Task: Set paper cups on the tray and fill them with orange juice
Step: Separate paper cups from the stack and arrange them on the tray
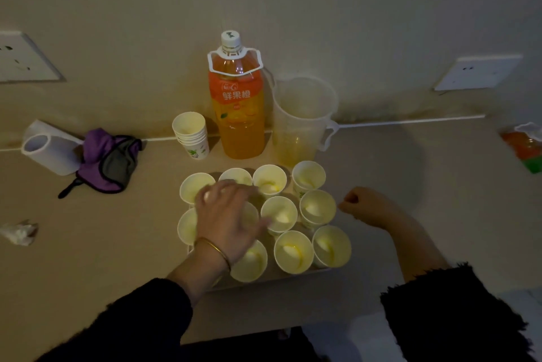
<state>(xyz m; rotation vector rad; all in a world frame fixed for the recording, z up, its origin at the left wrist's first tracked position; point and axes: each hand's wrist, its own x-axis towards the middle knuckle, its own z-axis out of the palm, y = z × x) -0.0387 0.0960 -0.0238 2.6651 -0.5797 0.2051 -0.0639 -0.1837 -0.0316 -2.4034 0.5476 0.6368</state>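
Observation:
Several paper cups (pixel 293 251) with a little orange juice in them stand packed together on a white tray (pixel 281 276) at the table's front. My left hand (pixel 228 215) hovers over the left cups with fingers spread, hiding some of them; whether it touches them I cannot tell. My right hand (pixel 362 204) rests on the table just right of the tray, fingers curled, holding nothing. A capped orange juice bottle (pixel 237 109) stands behind the tray by the wall. A clear plastic pitcher (pixel 302 124) with a little juice at the bottom stands to its right.
A stack of spare paper cups (pixel 192 135) stands left of the bottle. A white roll (pixel 48 147) and a purple cloth (pixel 110 160) lie at the left, crumpled paper (pixel 20 232) at the far left, an orange packet (pixel 523 146) at the far right.

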